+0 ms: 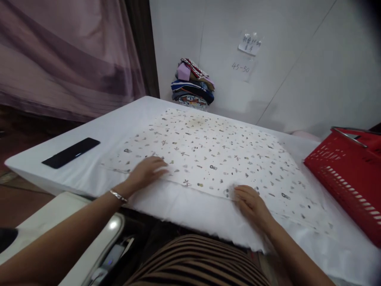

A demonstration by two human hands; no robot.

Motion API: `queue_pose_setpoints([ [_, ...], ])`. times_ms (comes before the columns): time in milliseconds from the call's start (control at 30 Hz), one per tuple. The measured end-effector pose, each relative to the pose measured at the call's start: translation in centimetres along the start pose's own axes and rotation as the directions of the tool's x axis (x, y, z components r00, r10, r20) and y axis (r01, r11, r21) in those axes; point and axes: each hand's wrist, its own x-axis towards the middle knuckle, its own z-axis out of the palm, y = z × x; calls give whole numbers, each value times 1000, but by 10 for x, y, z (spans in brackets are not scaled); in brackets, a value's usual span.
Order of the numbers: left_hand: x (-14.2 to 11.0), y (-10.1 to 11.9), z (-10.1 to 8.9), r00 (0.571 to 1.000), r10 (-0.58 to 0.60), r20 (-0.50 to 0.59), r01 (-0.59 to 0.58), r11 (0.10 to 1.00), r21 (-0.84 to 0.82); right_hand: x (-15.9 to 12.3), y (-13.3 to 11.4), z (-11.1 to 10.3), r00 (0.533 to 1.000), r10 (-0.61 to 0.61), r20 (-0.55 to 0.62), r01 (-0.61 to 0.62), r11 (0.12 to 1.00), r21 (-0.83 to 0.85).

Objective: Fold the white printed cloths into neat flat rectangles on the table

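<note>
A white cloth (pixel 205 155) printed with small palm trees, pineapples and other little figures lies spread flat over the table. My left hand (pixel 147 171), with a silver bracelet at the wrist, rests over its near left part, fingers loosely stretched and apart. At the cloth's near edge, right of the middle, my right hand (pixel 250 202) has thumb and fingers closed on the fabric, slightly blurred. A faint yellowish patch (pixel 198 122) shows near the far edge of the cloth.
A black phone (pixel 71 153) lies on the white-covered table (pixel 119 117) at the left. The red basket (pixel 348 171) stands at the right edge. Behind the table is a stack of folded clothes (pixel 193 85) against the wall, with handwritten papers (pixel 250 43) above. A pink curtain (pixel 71 55) hangs left.
</note>
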Motion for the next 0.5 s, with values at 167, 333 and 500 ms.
queue_pose_setpoints([
  [167, 2, 52, 42, 894, 412, 174, -399, 911, -107, 34, -46, 3, 977, -138, 163, 142, 990, -8],
  [333, 8, 48, 60, 883, 429, 192, -428, 903, -46, 46, -61, -2, 983, -121, 139, 133, 988, -82],
  [500, 12, 51, 55, 898, 425, 114, -431, 902, 35, 46, -61, 0, 998, -61, 7, 61, 997, -40],
])
